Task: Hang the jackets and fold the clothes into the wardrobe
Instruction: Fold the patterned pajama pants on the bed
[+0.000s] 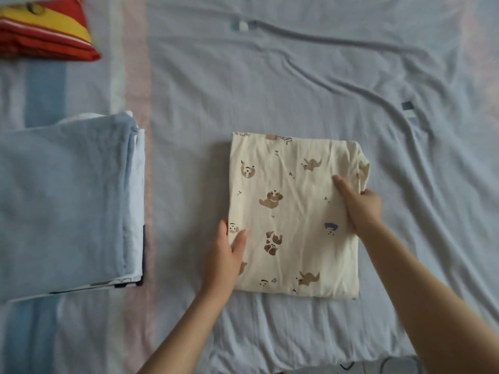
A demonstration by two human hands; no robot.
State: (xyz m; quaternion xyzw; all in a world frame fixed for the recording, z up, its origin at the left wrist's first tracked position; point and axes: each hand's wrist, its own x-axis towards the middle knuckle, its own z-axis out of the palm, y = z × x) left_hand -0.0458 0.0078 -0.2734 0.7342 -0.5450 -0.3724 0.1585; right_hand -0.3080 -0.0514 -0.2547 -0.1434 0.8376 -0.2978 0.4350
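**Folded cream garment, held at both side edges**

Cream garment [294, 211] with brown animal print, folded to a rectangle, flat on pale blue bed sheet [297, 76], lying between the two hands; left hand [226, 255] at its near left edge, thumb on top, fingers at the edge, pinching the fabric; right hand [361, 206] at its right edge, thumb on top, fingers curled round the fold; light-blue folded stack [67, 198] left of the left hand, apart from it; red and yellow striped cloth [46, 31] well beyond that hand, further left.
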